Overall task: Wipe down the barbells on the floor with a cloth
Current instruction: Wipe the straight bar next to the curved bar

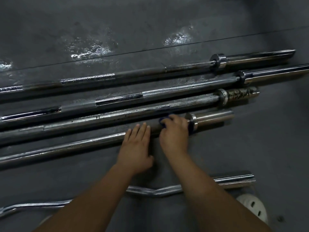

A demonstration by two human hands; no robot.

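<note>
Nearest straight barbell (66, 148) on floor (217, 156), long axis left-right | dark blue cloth (162, 122) bunched on shaft beside collar (192, 122) | right hand (174, 131) fingers curled over cloth | left hand (137, 144) fingers straight, pressing shaft just left.

barbells (150, 101): glossy chrome steel, knurled patches | short sleeve (240, 95): rust-pitted | floor (117, 30): matt dark rubber | cloth (163, 121): blue fabric
</note>
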